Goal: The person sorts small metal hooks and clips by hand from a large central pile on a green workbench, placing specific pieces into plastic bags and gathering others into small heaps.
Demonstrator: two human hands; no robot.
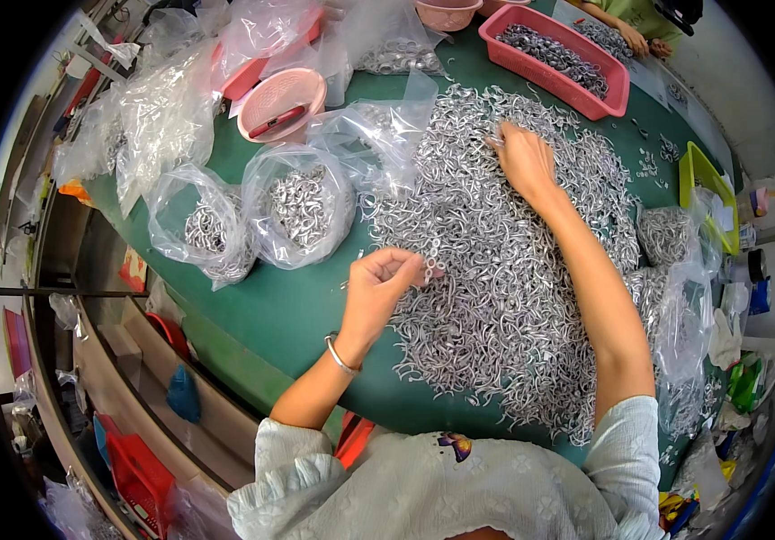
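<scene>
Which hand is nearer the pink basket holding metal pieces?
Right: the right hand is at the metal pile, just short of the pink basket; the left hand is farther back, leftward.

A pale wall [754,90] stands right of the green table [279,310], brown compartments [212,438] left.

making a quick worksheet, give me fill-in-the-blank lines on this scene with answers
The tabletop is coloured ____.
The bangle is worn on the person's ____ side.
The hand reaching farther across the metal pieces is the ____ one.
The motif on the pale shirt is shaped like a ____.

green; left; right; butterfly
</scene>
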